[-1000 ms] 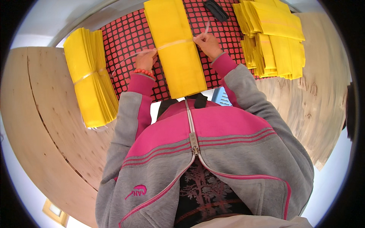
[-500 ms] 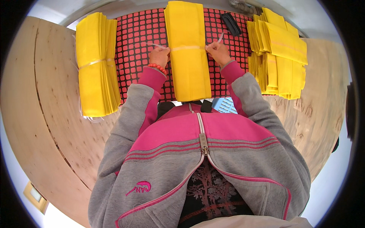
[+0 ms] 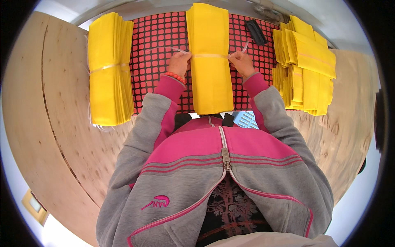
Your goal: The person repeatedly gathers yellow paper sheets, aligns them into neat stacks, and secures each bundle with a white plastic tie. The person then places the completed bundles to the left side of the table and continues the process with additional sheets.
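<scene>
A tall stack of folded yellow fabric pieces (image 3: 212, 88) lies upright before me on the red-and-black checked mat (image 3: 160, 35). A thin translucent strip (image 3: 210, 56) crosses its middle. At the stack's left edge, my left hand (image 3: 178, 65) is closed on the strip, and a loose pale end sticks out to the left. My right hand (image 3: 242, 64) pinches the strip at the right edge, with a short end rising above the fingers. Both hands touch the stack's sides. Whether the strip passes underneath is hidden.
On the left stands another yellow bundle (image 3: 108, 88), banded around its middle. Several yellow bundles (image 3: 310, 66) are piled crosswise at the right. A black oblong object (image 3: 256, 32) rests at the mat's back right. Wooden tabletop (image 3: 24, 94) extends on both sides; a light-blue slotted item (image 3: 246, 119) shows below the mat.
The whole scene sits slightly farther right and lower in the picture. Both hands keep hold of the strip at the stack's sides, with little visible change relative to it.
</scene>
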Tool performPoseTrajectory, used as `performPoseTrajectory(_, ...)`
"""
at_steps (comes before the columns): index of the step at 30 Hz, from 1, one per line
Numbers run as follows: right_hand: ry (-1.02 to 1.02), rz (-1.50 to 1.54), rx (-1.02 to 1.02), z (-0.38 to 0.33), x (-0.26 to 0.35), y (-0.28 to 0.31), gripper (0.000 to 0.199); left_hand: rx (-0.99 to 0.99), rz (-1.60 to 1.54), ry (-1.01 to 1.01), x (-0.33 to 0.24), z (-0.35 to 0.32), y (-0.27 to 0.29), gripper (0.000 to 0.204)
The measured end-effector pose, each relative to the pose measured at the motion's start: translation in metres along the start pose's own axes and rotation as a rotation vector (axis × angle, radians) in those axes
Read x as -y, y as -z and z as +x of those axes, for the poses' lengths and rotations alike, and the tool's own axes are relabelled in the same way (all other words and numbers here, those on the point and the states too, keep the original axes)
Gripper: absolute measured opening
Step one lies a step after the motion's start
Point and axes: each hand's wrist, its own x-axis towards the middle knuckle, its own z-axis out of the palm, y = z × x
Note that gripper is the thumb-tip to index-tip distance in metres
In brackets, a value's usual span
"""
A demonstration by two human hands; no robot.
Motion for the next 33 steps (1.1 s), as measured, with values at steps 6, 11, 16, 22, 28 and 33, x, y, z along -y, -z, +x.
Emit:
performPoseTrajectory(6, -0.025, 0.024, 0.026, 0.001, 0.0, 0.002, 0.019, 0.059, -0.18, 0.069, -0.002, -0.012, -0.001, 0.025)
performPoseTrajectory(11, -0.014, 0.033, 0.023, -0.002, 0.004, 0.001, 0.02, 0.203, -0.389, 0.067, 0.015, -0.001, 0.008, 0.028)
performPoseTrajectory(16, 0.063, 0.003, 0.001, -0.004, 0.0, 0.0, 0.02, 0.344, -0.522, 0.089, 0.028, 0.011, 0.016, 0.032)
performPoseTrajectory(22, 0.125, 0.037, 0.012, -0.01, -0.004, -0.002, 0.02, 0.382, -0.555, 0.185, 0.026, 0.013, 0.018, 0.038)
performPoseTrajectory(28, 0.098, 0.292, 0.074, -0.023, 0.012, -0.002, 0.014, 0.451, -0.577, 0.192, 0.017, 0.008, 0.011, 0.034)
performPoseTrajectory(33, 0.157, 0.487, 0.255, -0.029, 0.037, 0.006, 0.012, 0.518, -0.531, 0.158, -0.008, -0.007, 0.004, 0.034)
